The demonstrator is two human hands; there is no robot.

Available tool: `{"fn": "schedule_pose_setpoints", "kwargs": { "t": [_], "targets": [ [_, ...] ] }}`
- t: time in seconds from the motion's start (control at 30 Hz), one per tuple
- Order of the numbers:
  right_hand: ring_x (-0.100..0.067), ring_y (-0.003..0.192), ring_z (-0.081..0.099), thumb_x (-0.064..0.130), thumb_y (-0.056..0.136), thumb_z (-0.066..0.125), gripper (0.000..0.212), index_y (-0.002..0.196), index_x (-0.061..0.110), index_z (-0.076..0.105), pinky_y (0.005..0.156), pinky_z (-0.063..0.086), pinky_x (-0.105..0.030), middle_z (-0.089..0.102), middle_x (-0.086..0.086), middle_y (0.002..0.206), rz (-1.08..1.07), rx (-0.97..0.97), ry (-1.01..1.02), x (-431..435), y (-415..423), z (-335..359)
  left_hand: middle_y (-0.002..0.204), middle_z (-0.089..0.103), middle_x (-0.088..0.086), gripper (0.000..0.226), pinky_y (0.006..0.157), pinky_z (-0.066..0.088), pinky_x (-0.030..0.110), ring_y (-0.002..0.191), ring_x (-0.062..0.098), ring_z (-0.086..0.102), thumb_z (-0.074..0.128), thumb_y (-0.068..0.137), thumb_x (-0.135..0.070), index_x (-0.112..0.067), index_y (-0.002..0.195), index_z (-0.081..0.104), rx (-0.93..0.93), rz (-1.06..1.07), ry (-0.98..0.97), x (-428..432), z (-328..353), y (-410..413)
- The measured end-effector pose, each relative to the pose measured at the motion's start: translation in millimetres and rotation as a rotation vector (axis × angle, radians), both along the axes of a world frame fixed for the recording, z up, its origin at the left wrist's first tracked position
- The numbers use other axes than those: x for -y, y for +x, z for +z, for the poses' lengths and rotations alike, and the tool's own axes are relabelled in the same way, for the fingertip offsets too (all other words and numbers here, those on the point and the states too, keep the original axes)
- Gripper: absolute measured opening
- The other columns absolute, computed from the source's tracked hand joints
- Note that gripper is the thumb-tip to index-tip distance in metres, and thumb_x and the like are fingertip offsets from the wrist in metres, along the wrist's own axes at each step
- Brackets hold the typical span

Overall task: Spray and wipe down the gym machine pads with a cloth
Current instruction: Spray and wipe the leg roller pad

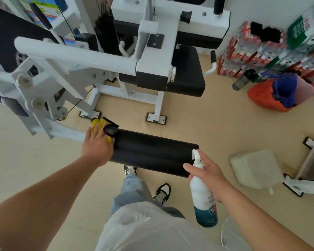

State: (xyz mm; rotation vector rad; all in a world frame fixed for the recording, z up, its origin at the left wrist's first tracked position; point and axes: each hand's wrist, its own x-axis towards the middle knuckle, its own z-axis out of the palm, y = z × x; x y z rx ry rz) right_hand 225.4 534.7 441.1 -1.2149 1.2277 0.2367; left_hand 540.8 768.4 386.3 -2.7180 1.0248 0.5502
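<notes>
— What do you have closest to the camera?

— Nearest me is my right hand [209, 176], wrapped around the neck of the spray bottle [202, 192]. My fingers are curled about it just under the white trigger head, with the index finger stretched out in front. The bottle hangs upright, white above and teal at the base, with its nozzle just beside the right end of the roller pad [152, 153].

— And the pad itself?

— It is a long black cylinder lying across my view, above my sneakers [162, 193] and jeans. It sits at the end of a white lever arm of the gym machine [76, 57].

— Where is the cloth?

— The yellow cloth [96, 125] is at the pad's left end, where the pad meets the arm. My left hand [98, 144] lies flat on it, fingers spread and pressing down, so the cloth is pinned under my palm and fingers rather than gripped in a fist. Only its far edge and a corner by my thumb show.

— What is farther out?

— Beyond the pad, the machine's black seat pad [187, 73] sits on the white frame, feet bolted on the tan floor [198, 116]. To the right, on the floor, is a pale translucent jug [255, 168]. Farther right are an orange bag [266, 98], a dark bottle [244, 79] and stacked packs of bottled water [243, 51] against the wall.
</notes>
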Motion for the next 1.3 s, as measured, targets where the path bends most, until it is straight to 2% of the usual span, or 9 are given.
{"fn": "schedule_pose_setpoints", "kwargs": {
  "t": [0.1,0.23,0.37,0.5,0.87,1.03,1.1,1.2,1.3],
  "targets": [
    [-0.028,0.083,0.080,0.046,0.082,0.092,0.089,0.158,0.051,0.046,0.100,0.063,-0.053,0.082,-0.011,0.086,0.047,-0.002,-0.035,-2,8,0,0.173,0.017,0.003,0.066,0.129,-0.005,0.050,0.161,0.028,-0.002,0.014,0.108,-0.050,-0.017,0.162,0.031,-0.043,0.036,0.034,26,0,-4],
    [-0.029,0.084,0.079,0.051,0.077,0.093,0.062,0.132,0.044,0.065,0.101,0.062,-0.059,0.083,-0.009,0.085,0.123,0.018,-0.024,-8,24,6,0.173,0.017,-0.001,0.064,0.130,-0.003,0.048,0.161,0.025,0.000,0.016,0.109,-0.050,-0.021,0.165,0.020,-0.181,-0.039,-0.063,52,-3,-47],
    [-0.025,0.077,0.075,0.039,0.087,0.090,0.040,0.121,0.029,0.069,0.088,0.062,-0.048,0.080,-0.010,0.081,0.180,0.008,-0.001,-16,41,8,0.173,0.014,-0.003,0.067,0.130,-0.001,0.045,0.161,0.022,0.000,0.013,0.107,-0.052,-0.020,0.165,0.019,-0.148,-0.049,-0.166,24,-8,-62],
    [-0.024,0.074,0.074,0.043,0.084,0.091,0.046,0.121,0.034,0.066,0.080,0.060,-0.040,0.080,-0.010,0.083,0.227,-0.015,0.056,-30,52,1,0.174,0.004,-0.008,0.070,0.131,0.005,0.048,0.160,0.019,-0.008,0.017,0.102,-0.054,-0.024,0.165,0.014,-0.181,-0.062,-0.300,-17,-21,-82],
    [-0.024,0.076,0.077,0.060,0.078,0.089,0.045,0.112,0.037,0.069,0.088,0.066,-0.051,0.082,-0.008,0.085,0.219,-0.057,0.054,-51,56,-23,0.172,-0.008,-0.016,0.066,0.126,-0.013,0.035,0.156,0.008,-0.024,0.009,0.100,-0.059,-0.037,0.161,-0.005,-0.226,-0.018,-0.342,-27,-22,-88],
    [-0.026,0.079,0.077,0.056,0.082,0.089,0.046,0.117,0.038,0.067,0.086,0.066,-0.048,0.082,-0.008,0.086,0.151,-0.042,0.037,-47,50,-19,0.173,-0.006,-0.007,0.073,0.129,-0.007,0.044,0.159,0.020,-0.019,0.008,0.100,-0.059,-0.028,0.166,0.005,-0.178,0.017,-0.266,-12,-19,-92],
    [-0.026,0.080,0.077,0.056,0.081,0.089,0.048,0.119,0.039,0.066,0.085,0.065,-0.047,0.082,-0.009,0.086,0.128,-0.041,0.030,-43,44,-14,0.174,-0.004,-0.004,0.071,0.129,-0.004,0.051,0.158,0.028,-0.017,0.015,0.102,-0.057,-0.027,0.166,0.008,-0.155,0.028,-0.233,9,-15,-106],
    [-0.029,0.080,0.077,0.054,0.074,0.094,0.052,0.116,0.036,0.069,0.083,0.063,-0.048,0.082,-0.013,0.087,0.101,-0.042,0.013,-33,37,-9,0.174,-0.011,-0.003,0.073,0.126,-0.013,0.055,0.154,0.030,-0.028,0.030,0.106,-0.054,-0.027,0.166,0.000,-0.230,-0.245,-0.188,48,-12,-141],
    [-0.028,0.076,0.073,0.039,0.080,0.095,0.042,0.113,0.026,0.072,0.075,0.059,-0.043,0.080,-0.012,0.083,0.067,-0.036,-0.015,-21,30,-5,0.174,0.002,-0.005,0.068,0.126,-0.012,0.054,0.156,0.026,-0.025,0.032,0.105,-0.055,-0.027,0.165,0.017,-0.306,-0.674,-0.166,74,-16,-168]
  ]
}}
